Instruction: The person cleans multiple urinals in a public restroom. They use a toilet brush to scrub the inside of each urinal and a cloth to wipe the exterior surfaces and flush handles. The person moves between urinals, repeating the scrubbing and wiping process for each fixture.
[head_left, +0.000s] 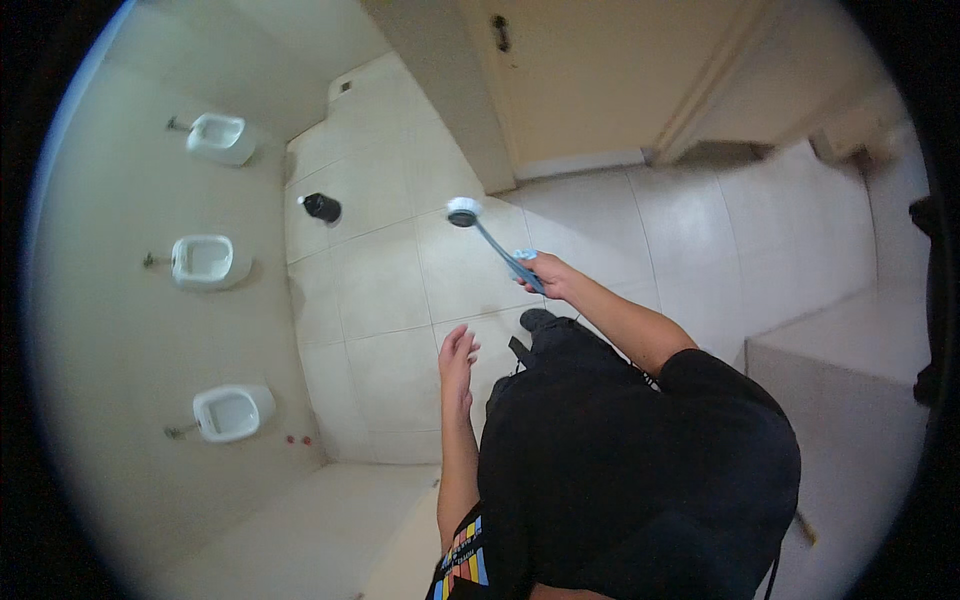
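Observation:
My right hand (551, 276) grips the blue-grey handle of a long-handled scrub brush (491, 241). The brush's round head with white bristles points away from me, over the tiled floor. A light blue cloth or similar soft item (525, 255) is also held in that hand, against the handle. My left hand (458, 351) hangs in front of my body with its fingers apart and holds nothing. On the floor towards the urinal wall stands a dark bottle (322, 208) with a white cap.
Three white urinals (219, 137), (202, 261), (234, 413) are mounted on the left wall. Ahead to the right is a cream door (592, 82) with a dark handle. A low tiled block or partition (825, 367) stands at the right. Pale tiles (382, 277) cover the floor.

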